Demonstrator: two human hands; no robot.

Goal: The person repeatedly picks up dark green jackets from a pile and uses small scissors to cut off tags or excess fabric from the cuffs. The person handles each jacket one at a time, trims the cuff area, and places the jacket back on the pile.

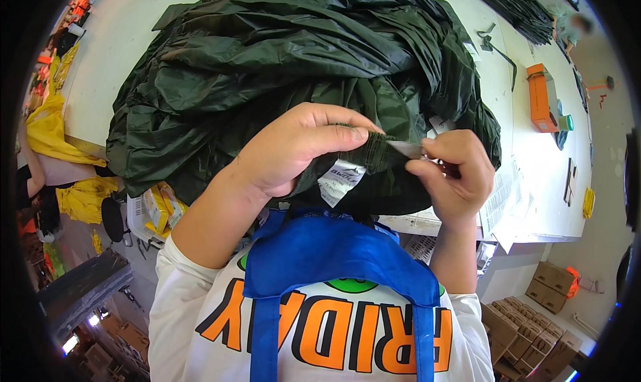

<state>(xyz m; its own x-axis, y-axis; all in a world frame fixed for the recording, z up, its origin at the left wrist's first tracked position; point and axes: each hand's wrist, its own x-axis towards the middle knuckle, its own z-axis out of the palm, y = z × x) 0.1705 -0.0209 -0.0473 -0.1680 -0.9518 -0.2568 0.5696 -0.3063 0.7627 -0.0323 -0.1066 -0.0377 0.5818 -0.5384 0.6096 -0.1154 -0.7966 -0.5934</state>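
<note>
A big heap of dark green, slightly shiny garments [294, 45] lies in front of me on a white table. My left hand [294, 145] pinches the edge of one dark green garment [384, 175] between thumb and fingers. Frayed threads stand along that edge, and a white label [341, 182] hangs just below it. Closed around a small pair of metal thread snips is my right hand [462, 172]. The pointed blades of the snips [404, 148] reach left to the garment edge. Their handles are mostly hidden in my fingers.
An orange box [541, 98] and a black strap [499, 52] lie on the table at the right, with printed papers [505, 205] near its front edge. Yellow garments [50, 128] hang at the left, beside another person's arm [32, 158]. Cardboard boxes [534, 332] are stacked at lower right.
</note>
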